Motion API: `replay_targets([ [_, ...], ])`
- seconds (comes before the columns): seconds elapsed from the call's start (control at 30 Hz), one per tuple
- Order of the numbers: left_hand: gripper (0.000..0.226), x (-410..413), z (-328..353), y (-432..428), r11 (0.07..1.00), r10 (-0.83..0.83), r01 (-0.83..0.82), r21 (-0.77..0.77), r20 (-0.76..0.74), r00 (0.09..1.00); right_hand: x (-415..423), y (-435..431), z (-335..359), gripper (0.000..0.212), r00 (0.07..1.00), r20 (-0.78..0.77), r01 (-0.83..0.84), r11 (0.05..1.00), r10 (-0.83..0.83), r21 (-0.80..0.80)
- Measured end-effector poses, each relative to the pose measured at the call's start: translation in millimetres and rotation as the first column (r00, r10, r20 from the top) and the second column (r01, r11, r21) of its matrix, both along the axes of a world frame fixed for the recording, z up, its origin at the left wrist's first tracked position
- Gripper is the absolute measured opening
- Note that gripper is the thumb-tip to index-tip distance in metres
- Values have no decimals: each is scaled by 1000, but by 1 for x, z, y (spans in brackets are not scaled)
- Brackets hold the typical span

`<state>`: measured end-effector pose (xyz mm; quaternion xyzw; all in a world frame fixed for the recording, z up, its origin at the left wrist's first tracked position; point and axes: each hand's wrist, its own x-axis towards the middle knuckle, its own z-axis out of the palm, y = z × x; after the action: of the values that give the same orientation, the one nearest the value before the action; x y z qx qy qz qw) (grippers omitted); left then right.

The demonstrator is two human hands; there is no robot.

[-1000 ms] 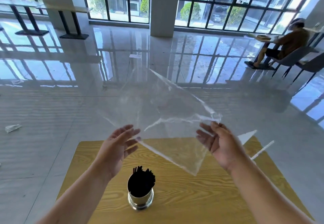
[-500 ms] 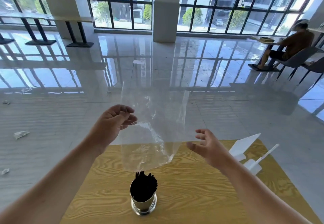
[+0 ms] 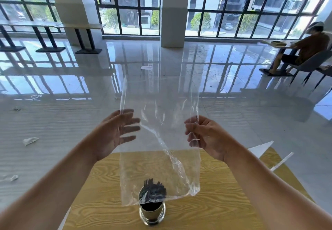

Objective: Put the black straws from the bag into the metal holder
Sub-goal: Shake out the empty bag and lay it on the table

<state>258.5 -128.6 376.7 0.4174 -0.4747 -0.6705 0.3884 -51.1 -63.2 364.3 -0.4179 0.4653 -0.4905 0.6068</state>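
Above the wooden worktop [image 3: 107, 184], a clear bag [image 3: 159, 139] hangs flat between the two hands. The right hand [image 3: 206, 136] pinches the bag's right edge with curled fingers. The left hand [image 3: 111, 136] is wide, fingers straight and spread at the bag's left edge; whether it actually touches the film is hard to tell. No straw shows inside the bag. The black straws [image 3: 152, 192] stand bunched in the metal holder [image 3: 152, 213] at the near middle of the worktop, partly seen through the bag's lower part. The task looks practically done. The risk now is the bag itself: its bottom edge hangs just over the straw tips, so a downward or sideways sweep could snag them, drag some out or tip the holder. Held by one pinch on slippery film, it could also slide free and fall onto them.
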Motion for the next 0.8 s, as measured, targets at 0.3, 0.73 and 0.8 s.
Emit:
replay_targets([
  [0.3,10,-16,-29,6,998,49,-54,32,149,988,-8,2,-3,36,995,-74,74,994,-68,76],
  [0.73,25,-35,-39,-8,997,-70,68,27,97,993,-39,14,-18,28,995,-80,71,995,-66,70],
  [0.8,36,-38,-43,-11,995,-86,84,49,45,995,-43,15,-21,40,995,-37,99,994,-97,55],
])
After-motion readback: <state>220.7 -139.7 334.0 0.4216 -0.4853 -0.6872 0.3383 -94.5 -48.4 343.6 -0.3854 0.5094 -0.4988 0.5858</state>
